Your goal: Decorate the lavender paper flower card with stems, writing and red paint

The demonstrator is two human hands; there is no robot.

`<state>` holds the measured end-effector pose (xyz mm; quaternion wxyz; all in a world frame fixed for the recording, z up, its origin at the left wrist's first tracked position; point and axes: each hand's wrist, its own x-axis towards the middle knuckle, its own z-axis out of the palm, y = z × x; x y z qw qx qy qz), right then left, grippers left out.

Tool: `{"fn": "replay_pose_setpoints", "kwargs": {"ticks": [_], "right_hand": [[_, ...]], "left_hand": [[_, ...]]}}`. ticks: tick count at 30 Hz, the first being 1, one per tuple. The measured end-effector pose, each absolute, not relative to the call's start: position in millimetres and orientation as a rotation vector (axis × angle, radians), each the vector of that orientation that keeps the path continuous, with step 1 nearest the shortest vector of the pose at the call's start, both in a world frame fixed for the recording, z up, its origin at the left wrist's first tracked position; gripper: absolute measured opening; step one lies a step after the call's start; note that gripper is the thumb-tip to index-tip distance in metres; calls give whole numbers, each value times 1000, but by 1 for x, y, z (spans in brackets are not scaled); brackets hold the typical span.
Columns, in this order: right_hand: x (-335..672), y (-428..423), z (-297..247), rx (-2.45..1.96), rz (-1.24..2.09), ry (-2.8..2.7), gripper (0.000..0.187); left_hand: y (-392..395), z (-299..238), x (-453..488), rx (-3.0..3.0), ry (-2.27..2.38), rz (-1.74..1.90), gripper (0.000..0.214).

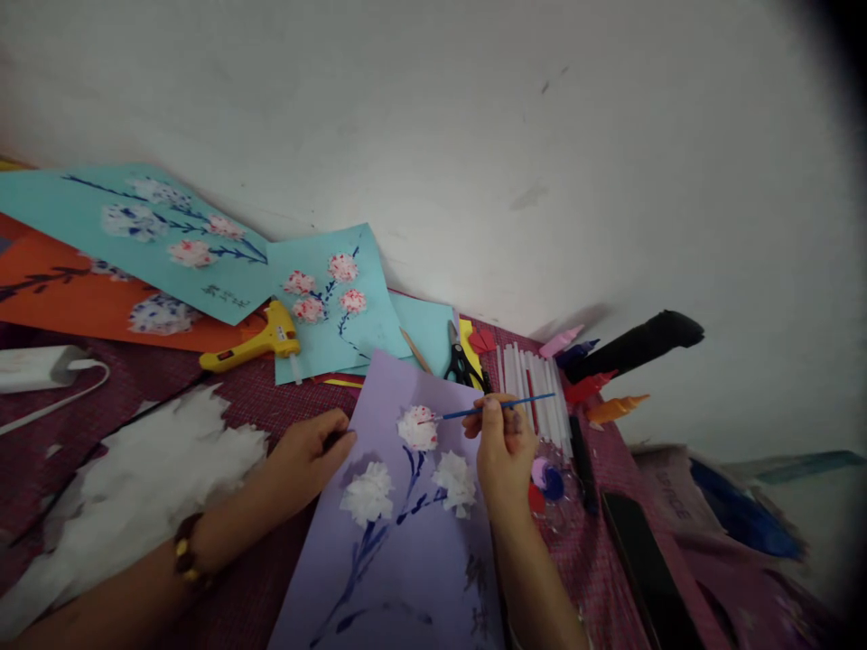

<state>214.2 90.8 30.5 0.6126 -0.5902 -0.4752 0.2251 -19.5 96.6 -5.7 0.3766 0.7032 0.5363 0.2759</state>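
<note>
A purple sheet (406, 560) lies in front of me with blue painted stems and three white tissue flowers (369, 492). My right hand (505, 447) pinches a thin blue paintbrush (501, 408), whose tip touches the top flower (418, 427), where a little red shows. My left hand (312, 447) rests on the sheet's left edge, fingers curled and pressing down on the paper.
Finished flower pictures on light blue sheets (331, 298) and an orange sheet (81, 298) lean at the wall. A yellow glue gun (254, 343), scissors (459, 361), white sticks (535, 388), paint tubes (596, 388), a paint palette (548, 483), a black phone (643, 560) and white tissue (149, 478) surround the work.
</note>
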Motion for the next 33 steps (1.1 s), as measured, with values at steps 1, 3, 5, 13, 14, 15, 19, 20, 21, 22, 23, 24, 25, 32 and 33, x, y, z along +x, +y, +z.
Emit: {"fn": "replay_pose_setpoints", "kwargs": {"ticks": [1,3,5,13,14,15,19,20,21,22,23,24,25,32,33], "right_hand": [[214,91,29,-1372,522,-1107,28],[214,90,29,-1390,506,-1112,29],[213,89,32,-1396,484,-1102,30],[205,87,30,-1351,501,-1238,23],[206,87,27,-1363,500,-1274,22],[207,86,24,-1375,492,-1304,21],[208,83,24,-1407,446,-1339,20],[207,82,26,-1398,440,-1328,20],[206,81,29,-1385,437,-1311,21],[205,81,31,-1372,436,-1292,21],[204,80,33,-1361,437,-1277,21],[203,80,35,-1354,440,-1268,21],[202,80,35,-1352,444,-1271,21],[204,81,23,-1391,468,-1385,19],[204,81,21,-1396,466,-1394,18]], "left_hand": [[96,-6,-20,1796,1363,713,27],[96,-6,-20,1790,1347,731,27],[96,-5,-19,1795,1348,728,27],[96,-2,-18,1792,1354,721,27],[96,-2,-18,1791,1355,724,27],[96,-2,-18,1791,1355,727,27],[96,0,-18,1791,1345,726,26],[96,1,-18,1790,1345,724,26],[96,1,-18,1790,1347,722,26],[96,2,-18,1790,1351,723,26],[96,2,-18,1788,1355,726,26],[96,2,-18,1785,1356,729,27],[95,2,-18,1781,1357,732,27],[95,5,-18,1768,1343,739,27],[95,5,-18,1768,1343,737,27]]}}
